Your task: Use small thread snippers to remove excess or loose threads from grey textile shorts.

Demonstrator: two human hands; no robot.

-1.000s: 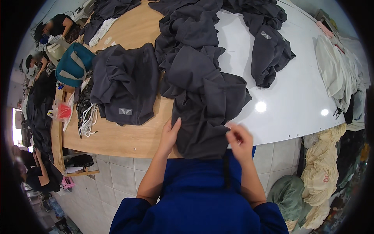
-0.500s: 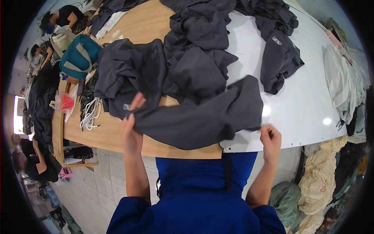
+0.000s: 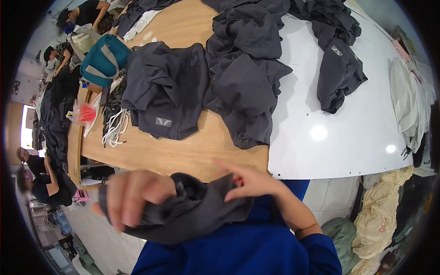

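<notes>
A dark grey garment piece (image 3: pixel 197 215), bunched and partly rolled open, hangs in front of my body below the table's near edge. My left hand (image 3: pixel 142 197) is wrapped over its left end with bent, motion-smeared fingers. At the piece's right end is my right hand (image 3: pixel 256 183), the index finger stretched out to the left and the thumb pointing down against the cloth. A small red object (image 3: pixel 238 182) shows by the right hand's curled fingers; its kind is too small to make out.
Dark grey garments lie on the wooden tabletop (image 3: pixel 183 153), one with a light patch (image 3: pixel 163 122), and on the white board (image 3: pixel 298 137). Left are a teal bag (image 3: pixel 103 59), white cords (image 3: pixel 115 130) and a red-and-clear plastic bag (image 3: pixel 85 113). Cream cloth (image 3: pixel 382 206) hangs right. Several people sit far left.
Both hands have drawn the grey garment piece off the table toward my body. The piece, stretched out between the hands before, is now bunched, and the right hand has moved left.
</notes>
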